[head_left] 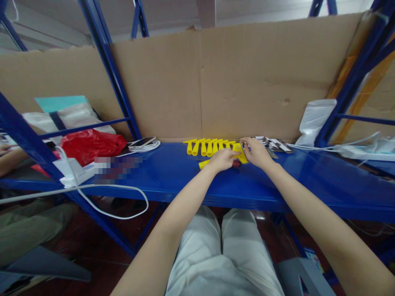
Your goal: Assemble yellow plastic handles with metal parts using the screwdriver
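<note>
Below the row, a yellow plastic tool point(243, 158) that looks like a scraper lies across the blue shelf, with a flat wide head and what appears to be its handle point(203, 164) showing at the left. My left hand point(222, 160) is closed over its middle and hides part of it. Bent fingers of my right hand point(255, 150) grip the upper right edge of the head. A small dark red piece point(236, 163) shows beside my left fingers. Several more yellow scrapers point(210, 147) lie in a row behind, tubular handles toward me. Flat blade-like strips point(277, 145) are heaped right of my right hand.
A cardboard panel point(240, 82) backs the blue shelf point(173, 172). To the left are a phone point(144, 142) on a coiled white cable, a red bag point(92, 144) and a power strip point(77, 174). A white plastic bag point(317, 119) leans at the right post. Another person's arm point(15, 160) shows far left.
</note>
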Motion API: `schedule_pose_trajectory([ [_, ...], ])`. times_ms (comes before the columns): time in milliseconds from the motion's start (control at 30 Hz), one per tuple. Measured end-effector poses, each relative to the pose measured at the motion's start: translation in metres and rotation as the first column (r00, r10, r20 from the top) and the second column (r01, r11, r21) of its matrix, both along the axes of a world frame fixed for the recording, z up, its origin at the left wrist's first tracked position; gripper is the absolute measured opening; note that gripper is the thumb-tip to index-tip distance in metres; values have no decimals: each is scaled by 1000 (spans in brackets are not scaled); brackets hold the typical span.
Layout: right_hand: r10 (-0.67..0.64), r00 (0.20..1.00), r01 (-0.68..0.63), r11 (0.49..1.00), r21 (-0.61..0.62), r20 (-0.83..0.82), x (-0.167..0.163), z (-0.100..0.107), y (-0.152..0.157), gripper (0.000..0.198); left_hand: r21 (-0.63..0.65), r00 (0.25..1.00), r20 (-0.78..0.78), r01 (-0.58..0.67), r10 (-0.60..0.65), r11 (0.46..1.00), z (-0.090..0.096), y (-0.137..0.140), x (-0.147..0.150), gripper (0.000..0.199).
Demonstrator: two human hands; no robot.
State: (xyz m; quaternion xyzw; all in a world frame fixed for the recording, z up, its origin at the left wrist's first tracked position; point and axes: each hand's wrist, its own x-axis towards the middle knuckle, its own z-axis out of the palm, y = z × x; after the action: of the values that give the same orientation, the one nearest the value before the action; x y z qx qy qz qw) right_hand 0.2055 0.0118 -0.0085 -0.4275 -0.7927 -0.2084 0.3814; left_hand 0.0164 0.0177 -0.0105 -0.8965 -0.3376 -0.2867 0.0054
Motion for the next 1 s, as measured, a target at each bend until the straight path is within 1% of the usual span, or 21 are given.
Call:
schedule_pose_trajectory([
  [100, 6, 983, -12, 999, -31, -186, 5, -2, 9, 21, 16, 999, 29, -23, 22, 1000, 1, 0, 0, 33],
  [167, 27, 958, -65, 990, -126, -286, 7, -3, 14, 11, 25, 998, 47, -45, 44, 999, 3, -1, 0, 33],
  [200, 38, 939, -109, 975, -193, -342, 7, -3, 15, 11, 30, 997, 55, -51, 50, 998, 4, -2, 0, 33],
  [300, 31, 842, -268, 891, -367, -539, 2, -2, 12, 17, 35, 996, 72, -47, 44, 998, 5, -3, -1, 34],
  [400, -46, 737, -372, 805, -462, -674, -4, 2, 2, 17, 25, 996, 78, -42, 39, 999, 5, -4, -1, 35],
  [467, -103, 699, -404, 760, -510, -707, -7, 5, -5, 15, 21, 996, 78, -39, 37, 999, 5, -4, -2, 35],
  [533, -128, 683, -415, 742, -527, -719, -9, 7, -10, 14, 23, 996, 77, -37, 35, 999, 4, -3, -2, 35],
  [733, -122, 686, -418, 741, -526, -717, -14, 11, -14, 13, 26, 997, 61, -48, 47, 998, 4, -3, -2, 35],
  [1000, -163, 652, -434, 721, -540, -741, -19, 13, -15, 11, 31, 998, 37, -59, 58, 998, 7, -7, -3, 35],
])
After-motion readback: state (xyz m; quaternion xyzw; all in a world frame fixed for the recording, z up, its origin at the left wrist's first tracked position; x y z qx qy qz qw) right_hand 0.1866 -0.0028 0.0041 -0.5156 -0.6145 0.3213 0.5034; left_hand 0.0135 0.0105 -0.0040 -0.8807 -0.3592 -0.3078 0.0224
